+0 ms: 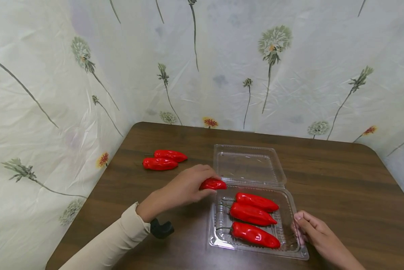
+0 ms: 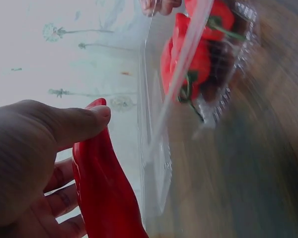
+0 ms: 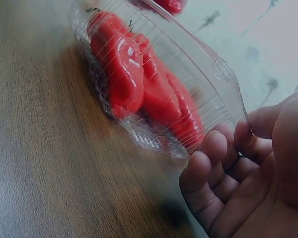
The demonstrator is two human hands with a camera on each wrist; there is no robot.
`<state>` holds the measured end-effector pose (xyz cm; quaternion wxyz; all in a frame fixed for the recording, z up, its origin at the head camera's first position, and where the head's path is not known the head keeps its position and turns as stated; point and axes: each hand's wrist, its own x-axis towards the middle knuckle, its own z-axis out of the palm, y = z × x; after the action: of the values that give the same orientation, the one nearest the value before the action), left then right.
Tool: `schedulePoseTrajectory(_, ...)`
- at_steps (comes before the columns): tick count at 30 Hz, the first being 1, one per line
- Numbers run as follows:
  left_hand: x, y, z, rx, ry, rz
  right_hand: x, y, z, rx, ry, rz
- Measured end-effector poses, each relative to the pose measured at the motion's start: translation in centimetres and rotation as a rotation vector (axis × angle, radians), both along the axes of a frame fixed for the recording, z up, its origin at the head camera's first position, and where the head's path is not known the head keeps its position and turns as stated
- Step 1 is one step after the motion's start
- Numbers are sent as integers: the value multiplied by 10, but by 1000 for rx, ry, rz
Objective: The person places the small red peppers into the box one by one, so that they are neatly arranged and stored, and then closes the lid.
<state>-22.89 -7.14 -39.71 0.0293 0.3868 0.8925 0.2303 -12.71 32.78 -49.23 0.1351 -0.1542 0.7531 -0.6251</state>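
My left hand [image 1: 190, 185] grips a red pepper [image 1: 214, 184] above the left edge of the clear plastic container [image 1: 256, 253]. In the left wrist view the thumb lies along one side of that pepper [image 2: 104, 183], with the fingers behind it. Three more red peppers [image 1: 255, 235] lie side by side in the container's tray, their stems pointing left. At the tray's right side my right hand [image 1: 315, 229] pinches the rim between thumb and fingers. The container's hinged lid [image 1: 249, 165] lies folded back, away from me.
Two red peppers [image 1: 160, 164] lie together on the brown wooden table [image 1: 337, 180], left of the lid. A flower-printed sheet [image 1: 222, 75] hangs behind the table and along its left side. A black band [image 1: 161, 228] is at the left wrist.
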Motion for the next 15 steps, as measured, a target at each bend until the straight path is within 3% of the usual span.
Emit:
schedulePoseTrajectory(8,-2,28,3,-38,52,-84,1,0,0,23,-8,-14)
schedulePoseTrajectory(15,-3,47,-2,-56,44,-123,0,1,0,26,-2,-12)
